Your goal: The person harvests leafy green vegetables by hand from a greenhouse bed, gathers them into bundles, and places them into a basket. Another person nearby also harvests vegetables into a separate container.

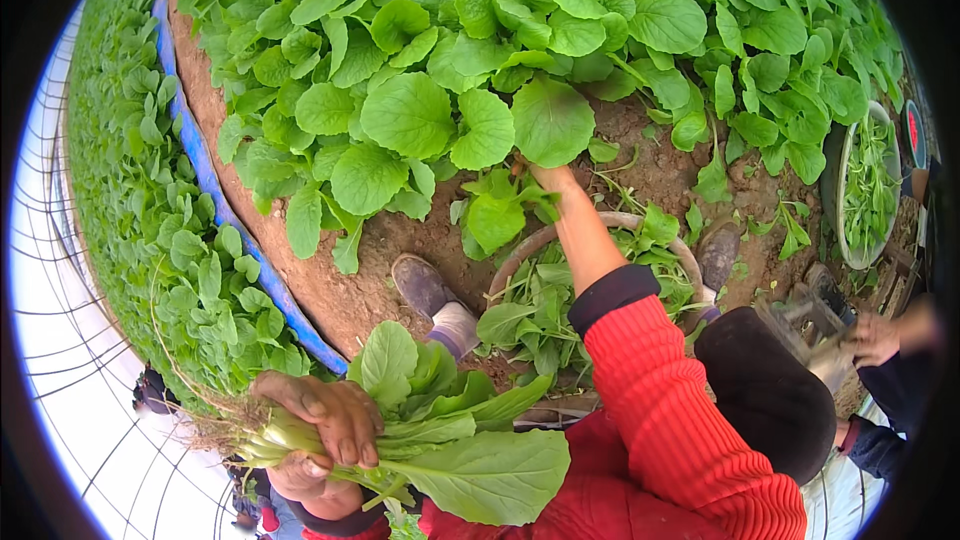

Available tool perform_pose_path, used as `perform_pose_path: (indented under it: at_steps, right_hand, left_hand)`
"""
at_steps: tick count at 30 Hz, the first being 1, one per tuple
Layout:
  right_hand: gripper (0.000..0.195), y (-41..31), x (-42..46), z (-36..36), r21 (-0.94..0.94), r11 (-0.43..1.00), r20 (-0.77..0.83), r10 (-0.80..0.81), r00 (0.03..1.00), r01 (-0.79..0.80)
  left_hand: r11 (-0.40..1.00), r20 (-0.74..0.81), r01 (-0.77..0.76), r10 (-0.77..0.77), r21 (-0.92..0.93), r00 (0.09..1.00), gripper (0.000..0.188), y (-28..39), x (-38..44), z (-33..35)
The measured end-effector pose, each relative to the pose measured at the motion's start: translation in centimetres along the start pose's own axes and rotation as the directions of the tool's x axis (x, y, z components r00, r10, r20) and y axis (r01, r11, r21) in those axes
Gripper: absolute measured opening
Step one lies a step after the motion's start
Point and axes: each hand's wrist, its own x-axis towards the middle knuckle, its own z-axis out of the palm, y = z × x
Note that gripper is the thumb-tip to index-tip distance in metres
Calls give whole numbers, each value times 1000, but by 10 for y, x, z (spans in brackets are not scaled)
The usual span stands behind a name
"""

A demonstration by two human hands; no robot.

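Note:
My left hand (322, 427) is closed around a bunch of leafy greens (450, 427) at the lower left. The bunch lies sideways, its pale stems and soil-covered roots pointing left and its broad leaves right. My right hand (553, 176) reaches down among the growing leafy plants (405, 116) at the bed's near edge. A large round leaf covers its fingers, so their grip is hidden. Just below that wrist hangs a cluster of bright leaves (495, 221). Between my feet stands a round tub (510, 266) filled with loose greens (555, 300).
A blue strip (217, 187) runs along the soil path on the left, beside another planted bed (165, 240). To the right is an oval basin (844, 217) of small greens. A co-worker's hand (874, 337) is near a blurred object. My shoe (424, 285) rests on soil.

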Motion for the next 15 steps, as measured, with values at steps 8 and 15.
perform_pose_path:
  at_steps: [8,15]
  right_hand:
    - [50,19,32,47,667,680,-202,557,806,-303]
    - [18,24,10,43,431,754,-68,575,815,-496]
  left_hand:
    - [1000,42,14,-14,6,999,35,-1,5,8]
    - [1000,12,-17,17,2,1000,36,-1,-14,-4]
